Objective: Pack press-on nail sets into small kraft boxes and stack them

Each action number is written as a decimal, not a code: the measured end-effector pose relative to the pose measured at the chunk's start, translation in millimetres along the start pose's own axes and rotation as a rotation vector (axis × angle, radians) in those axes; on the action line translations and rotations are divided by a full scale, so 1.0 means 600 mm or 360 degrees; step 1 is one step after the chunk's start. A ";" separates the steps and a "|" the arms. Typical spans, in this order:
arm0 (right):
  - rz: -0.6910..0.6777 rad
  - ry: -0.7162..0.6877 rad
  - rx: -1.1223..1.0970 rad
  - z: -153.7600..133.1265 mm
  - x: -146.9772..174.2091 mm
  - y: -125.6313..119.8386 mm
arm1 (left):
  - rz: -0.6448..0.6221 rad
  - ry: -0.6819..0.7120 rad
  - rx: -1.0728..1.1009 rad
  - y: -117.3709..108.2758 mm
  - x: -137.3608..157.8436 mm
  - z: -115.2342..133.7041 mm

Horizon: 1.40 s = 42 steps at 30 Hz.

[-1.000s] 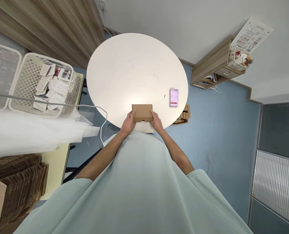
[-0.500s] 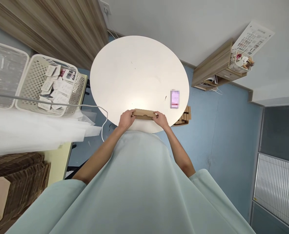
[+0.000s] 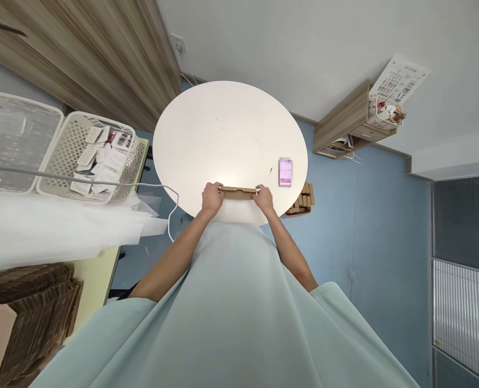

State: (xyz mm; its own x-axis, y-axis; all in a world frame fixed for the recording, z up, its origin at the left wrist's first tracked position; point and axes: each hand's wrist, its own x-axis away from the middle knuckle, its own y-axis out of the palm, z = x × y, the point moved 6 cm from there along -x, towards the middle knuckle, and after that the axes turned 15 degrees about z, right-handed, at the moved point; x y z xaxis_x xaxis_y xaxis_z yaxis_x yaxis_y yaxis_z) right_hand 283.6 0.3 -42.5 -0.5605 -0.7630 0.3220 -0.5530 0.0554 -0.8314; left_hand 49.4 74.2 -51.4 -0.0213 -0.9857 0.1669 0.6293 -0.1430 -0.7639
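Both hands hold a small brown cardboard box over the near part of a white table, close in front of the person's body. The left hand has its fingers clamped on the left end of the box, and the right hand has its fingers clamped on the right end. The box shows as a narrow strip running left to right between them; whether it touches the tabletop cannot be told. On the right part of the table, beyond the right hand, lies a flat pinkish item, its face blurred. Past the table's near right edge, lower down, a group of small cardboard boxes sits together. To the left, a pale yellow table carries a white perforated basket of cards and, beside it at the far left, another basket of clear plastic pieces. Nearer on that side lie white sheets and a stack of brown cardboard. A grey cable runs in front of the baskets toward the white table's left edge. At the far right, a wooden cabinet stands against the wall.
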 end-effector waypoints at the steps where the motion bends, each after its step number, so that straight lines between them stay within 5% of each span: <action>1: 0.0024 0.0007 0.0002 0.001 0.001 0.002 | 0.0008 -0.0003 0.0016 0.001 0.000 0.000; 16: 0.0091 -0.0227 -0.0105 -0.003 0.008 0.014 | 0.0063 0.0000 0.0184 0.000 0.014 -0.010; 27: -0.0113 -0.0363 -0.0727 0.051 0.026 0.015 | -0.0014 -0.0014 0.0537 -0.022 0.035 -0.054; 42: -0.0198 -0.0507 -0.0478 0.026 0.024 -0.024 | -0.0064 0.0141 0.0461 -0.030 0.029 -0.052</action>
State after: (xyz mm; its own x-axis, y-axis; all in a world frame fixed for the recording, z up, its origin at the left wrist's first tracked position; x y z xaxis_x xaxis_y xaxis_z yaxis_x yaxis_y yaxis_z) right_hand 292.9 -21.5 -32.6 -0.2870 -0.9332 0.2163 -0.7848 0.0996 -0.6117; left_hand 13.5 56.7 -54.2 -0.1105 -0.9855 0.1285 0.8215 -0.1633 -0.5462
